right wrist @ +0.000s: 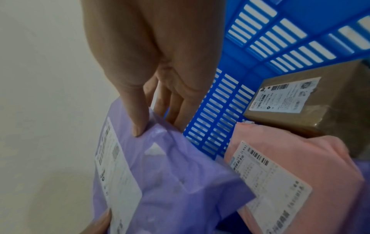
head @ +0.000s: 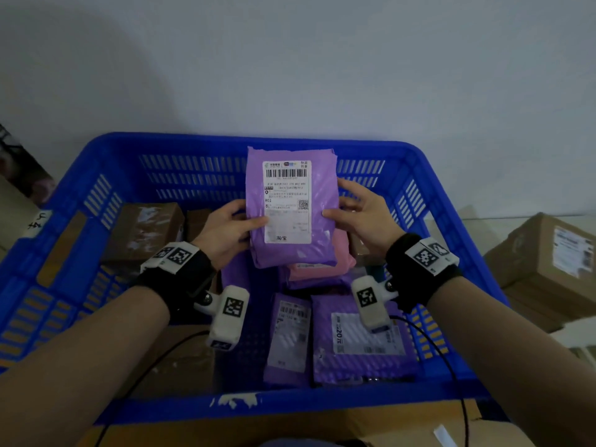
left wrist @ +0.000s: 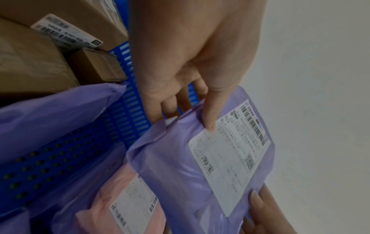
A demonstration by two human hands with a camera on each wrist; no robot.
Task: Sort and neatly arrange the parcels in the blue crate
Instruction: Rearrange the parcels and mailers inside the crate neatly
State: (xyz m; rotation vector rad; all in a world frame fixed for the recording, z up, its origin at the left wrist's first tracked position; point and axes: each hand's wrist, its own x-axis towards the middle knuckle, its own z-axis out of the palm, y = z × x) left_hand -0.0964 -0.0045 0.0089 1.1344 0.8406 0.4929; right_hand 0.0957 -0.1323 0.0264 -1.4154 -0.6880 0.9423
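A purple mailer parcel point(head: 292, 208) point(left wrist: 210, 158) point(right wrist: 166, 172) with a white shipping label is held upright above the middle of the blue crate point(head: 419, 162). My left hand point(head: 230, 229) point(left wrist: 192, 82) pinches its left edge, thumb on the label, fingers behind. My right hand point(head: 358, 214) point(right wrist: 156, 79) pinches its right edge the same way. Under it lies a pink mailer point(head: 343, 256) point(left wrist: 130, 197) point(right wrist: 290, 171). Two more purple mailers point(head: 288, 337) point(head: 362, 343) lie flat in the crate's near half.
Brown cardboard boxes point(head: 145, 230) sit in the crate's far left, with another box point(right wrist: 296, 104) at the far right corner. Outside the crate, a cardboard box point(head: 548, 253) stands to the right. A pale wall point(head: 322, 66) rises behind the crate.
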